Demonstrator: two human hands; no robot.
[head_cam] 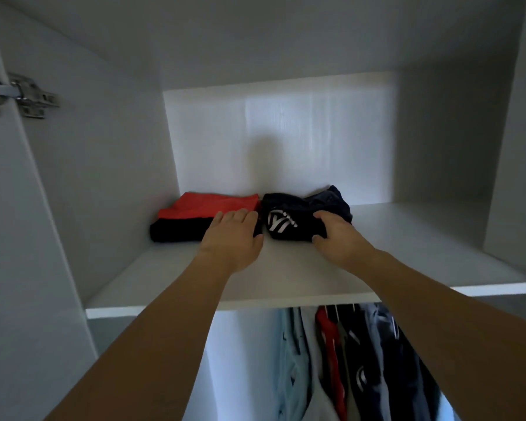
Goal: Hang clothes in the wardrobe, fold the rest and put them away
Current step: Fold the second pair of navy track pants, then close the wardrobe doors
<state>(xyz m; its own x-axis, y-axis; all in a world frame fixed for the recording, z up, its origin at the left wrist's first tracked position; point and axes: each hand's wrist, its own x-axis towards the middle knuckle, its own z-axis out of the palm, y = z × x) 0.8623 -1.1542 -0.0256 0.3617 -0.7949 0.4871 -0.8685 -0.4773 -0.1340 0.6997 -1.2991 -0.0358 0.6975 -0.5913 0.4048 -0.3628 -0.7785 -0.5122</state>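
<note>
Two folded garments lie side by side on the white upper wardrobe shelf. On the left is a folded red and black garment. On the right is a folded dark navy garment with a white printed logo. My left hand rests flat at the red and black garment's right end, fingers straight, thumb touching the gap between the two. My right hand grips the right front corner of the navy garment, fingers on top and thumb at its front edge.
Below the shelf, several clothes on hangers hang in red, navy, light blue and grey. The open wardrobe door with a metal hinge stands at the left. White side walls close in the shelf on both sides.
</note>
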